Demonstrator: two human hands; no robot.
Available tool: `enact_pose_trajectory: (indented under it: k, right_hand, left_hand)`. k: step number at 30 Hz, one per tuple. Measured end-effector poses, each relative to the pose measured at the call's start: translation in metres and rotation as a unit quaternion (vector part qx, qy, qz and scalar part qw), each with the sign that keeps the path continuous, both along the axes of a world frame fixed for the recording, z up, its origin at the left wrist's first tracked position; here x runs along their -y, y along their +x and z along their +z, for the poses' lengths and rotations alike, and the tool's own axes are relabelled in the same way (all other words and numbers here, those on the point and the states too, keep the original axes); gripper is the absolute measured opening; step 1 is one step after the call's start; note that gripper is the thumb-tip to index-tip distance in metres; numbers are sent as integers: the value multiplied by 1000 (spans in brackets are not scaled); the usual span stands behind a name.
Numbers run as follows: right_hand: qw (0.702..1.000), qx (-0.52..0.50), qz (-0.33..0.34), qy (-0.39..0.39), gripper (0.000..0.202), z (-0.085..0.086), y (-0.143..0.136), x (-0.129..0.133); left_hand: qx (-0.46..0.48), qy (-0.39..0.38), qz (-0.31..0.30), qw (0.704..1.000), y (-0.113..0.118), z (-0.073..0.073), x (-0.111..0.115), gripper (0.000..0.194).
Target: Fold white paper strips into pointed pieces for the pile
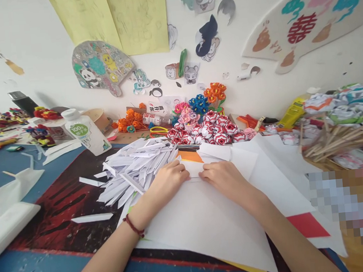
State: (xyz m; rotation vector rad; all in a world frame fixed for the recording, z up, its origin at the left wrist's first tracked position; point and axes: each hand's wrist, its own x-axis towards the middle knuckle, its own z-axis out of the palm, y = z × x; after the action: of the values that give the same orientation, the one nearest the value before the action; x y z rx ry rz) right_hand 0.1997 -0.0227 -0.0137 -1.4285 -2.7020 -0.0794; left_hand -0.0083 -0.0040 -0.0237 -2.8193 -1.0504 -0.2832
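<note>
My left hand (172, 175) is closed on the left end of a small white paper piece (194, 169), its fingers curled in. At the right end of the same piece, my right hand (219, 175) pinches with bent fingers. Both hands rest over a large white sheet (205, 223) lying on other papers. A heap of folded white paper strips (133, 167) lies beside my left hand. Just beyond the hands, an orange paper piece (189, 156) shows. A dark red bracelet is on my left wrist.
Red-and-white paper flowers (211, 129) line the back. A white bottle (86, 131) leans at back left. One loose strip (92, 218) lies on the dark mat (57, 206). Wooden sticks (343, 138) are at the right, near red paper (308, 225).
</note>
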Motion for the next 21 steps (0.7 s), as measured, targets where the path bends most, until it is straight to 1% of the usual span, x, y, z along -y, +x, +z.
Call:
enact_pose_trajectory:
  k: [4, 11, 17, 21]
  right_hand:
    - [1000, -4, 1, 1, 21, -1, 1, -1]
    - [1000, -24, 6, 5, 21, -6, 2, -2]
    - [1000, -29, 4, 5, 21, -6, 2, -2]
    - [1000, -28, 4, 3, 21, -6, 2, -2]
  left_hand:
    - [1, -4, 4, 1000, -2, 1, -2, 21]
    - [-58, 42, -46, 996, -1, 2, -3, 18]
    - [-59, 58, -51, 995, 1, -4, -4, 17]
    - [-56, 60, -33, 996, 2, -8, -3, 14]
